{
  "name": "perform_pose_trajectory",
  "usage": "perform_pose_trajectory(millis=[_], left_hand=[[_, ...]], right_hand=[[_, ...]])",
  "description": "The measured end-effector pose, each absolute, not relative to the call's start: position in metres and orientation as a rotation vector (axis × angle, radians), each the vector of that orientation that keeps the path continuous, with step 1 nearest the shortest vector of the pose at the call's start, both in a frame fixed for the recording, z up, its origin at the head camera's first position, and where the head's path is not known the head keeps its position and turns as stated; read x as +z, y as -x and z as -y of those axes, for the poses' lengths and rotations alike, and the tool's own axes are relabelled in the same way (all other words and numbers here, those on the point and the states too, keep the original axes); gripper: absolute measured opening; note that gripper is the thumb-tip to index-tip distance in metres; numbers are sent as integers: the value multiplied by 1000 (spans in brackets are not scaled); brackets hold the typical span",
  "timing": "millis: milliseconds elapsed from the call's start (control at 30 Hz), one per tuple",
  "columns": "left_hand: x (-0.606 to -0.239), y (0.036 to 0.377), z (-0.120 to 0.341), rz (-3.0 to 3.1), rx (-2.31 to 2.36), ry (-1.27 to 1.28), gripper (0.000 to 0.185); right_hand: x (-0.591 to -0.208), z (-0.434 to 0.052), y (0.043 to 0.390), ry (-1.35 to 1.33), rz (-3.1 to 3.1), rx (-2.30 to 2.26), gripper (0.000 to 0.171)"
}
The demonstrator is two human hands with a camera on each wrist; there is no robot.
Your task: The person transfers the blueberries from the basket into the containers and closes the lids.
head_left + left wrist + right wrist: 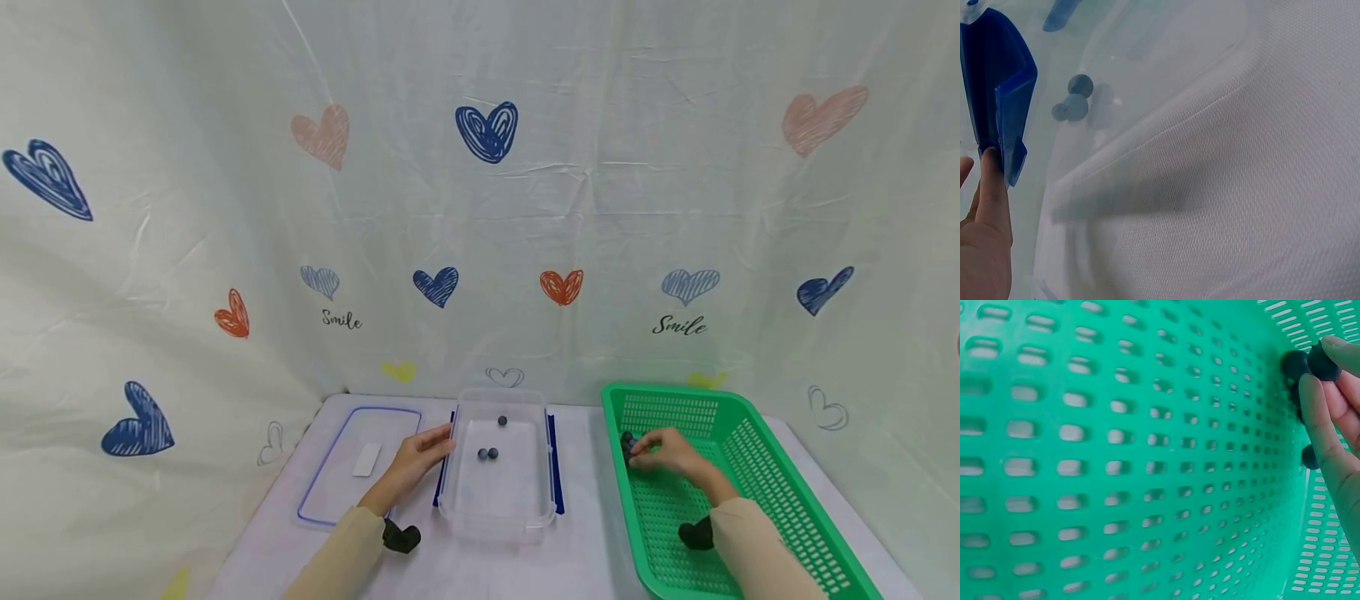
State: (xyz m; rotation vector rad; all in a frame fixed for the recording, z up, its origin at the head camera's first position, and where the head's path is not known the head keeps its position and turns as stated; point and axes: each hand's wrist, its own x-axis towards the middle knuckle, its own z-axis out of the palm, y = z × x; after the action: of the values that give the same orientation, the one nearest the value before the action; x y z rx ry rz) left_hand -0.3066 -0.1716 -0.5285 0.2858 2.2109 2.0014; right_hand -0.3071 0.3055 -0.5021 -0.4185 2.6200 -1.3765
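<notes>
In the head view my left hand (412,463) rests its fingers against the left side of a clear plastic box (517,500). The left wrist view has a straight finger touching the box's blue side latch (1015,106), which hangs open. Inside the box lie three blueberries, one blueberry (502,421) toward the back and two side by side. My right hand (670,454) reaches into a green basket (637,533) by its left wall. Between thumb and index finger it pinches a blueberry (1324,364); more blueberries (1311,457) sit beside the fingertips, partly hidden.
A clear lid (330,492) with a blue seal and a white label (367,459) lies left of the box, partly behind the left arm. Another blue latch (556,467) runs along the box's right side. A heart-printed curtain (487,208) hangs behind the table.
</notes>
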Motion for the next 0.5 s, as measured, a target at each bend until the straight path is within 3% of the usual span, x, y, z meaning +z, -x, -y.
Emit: perform_pose_trajectory(millis=[500], left_hand=[[-529, 307, 171, -2213, 2018, -297, 58]], right_hand=[[-485, -310, 307, 395, -2595, -1410, 20]])
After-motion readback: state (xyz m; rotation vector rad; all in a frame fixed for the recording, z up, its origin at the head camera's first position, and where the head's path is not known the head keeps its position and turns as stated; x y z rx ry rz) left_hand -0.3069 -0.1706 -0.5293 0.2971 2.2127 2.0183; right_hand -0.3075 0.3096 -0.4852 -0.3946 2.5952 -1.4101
